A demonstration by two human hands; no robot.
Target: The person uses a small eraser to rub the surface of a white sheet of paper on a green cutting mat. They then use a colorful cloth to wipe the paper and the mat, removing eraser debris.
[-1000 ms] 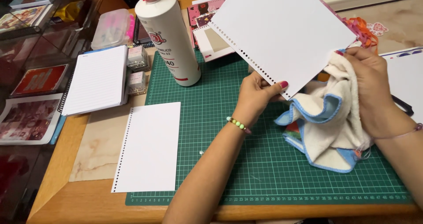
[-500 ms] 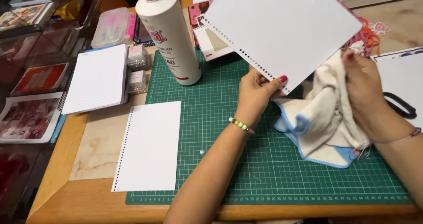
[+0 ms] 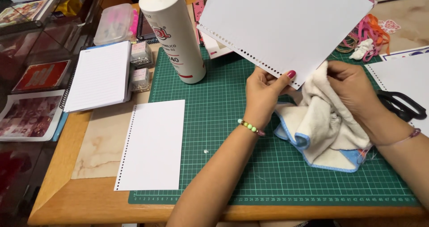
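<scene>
Head view showed the left hand [image 3: 263,90] pinching the lower corner of a large white punched sheet [image 3: 286,28] between thumb and fingers, holding it tilted up off the green cutting mat [image 3: 214,133]. The sheet's row of holes ran along its lower left edge, slanting down from the upper left toward that hand, and the sheet spread up and to the right above both hands. The right hand [image 3: 355,97] was closed around a bunched cream cloth with blue trim [image 3: 326,128], pressing its upper fold against the sheet's bottom corner, just beside the left thumb. The cloth's lower part rested on the mat. Of the two, the left hand alone carried the sheet; the right touched it only through the cloth.

Further out, a tall white glue bottle with a red cap [image 3: 172,30] stood upright at the mat's far left corner. A smaller punched white sheet [image 3: 152,144] lay flat, half on the mat and half on the desk [image 3: 89,200]. A lined spiral notepad [image 3: 100,75] lay to its far left. Black scissors [image 3: 400,104] lay right of the right wrist. A clear plastic box [image 3: 116,23] behind the notepad held pink items, too blurred to name.
</scene>
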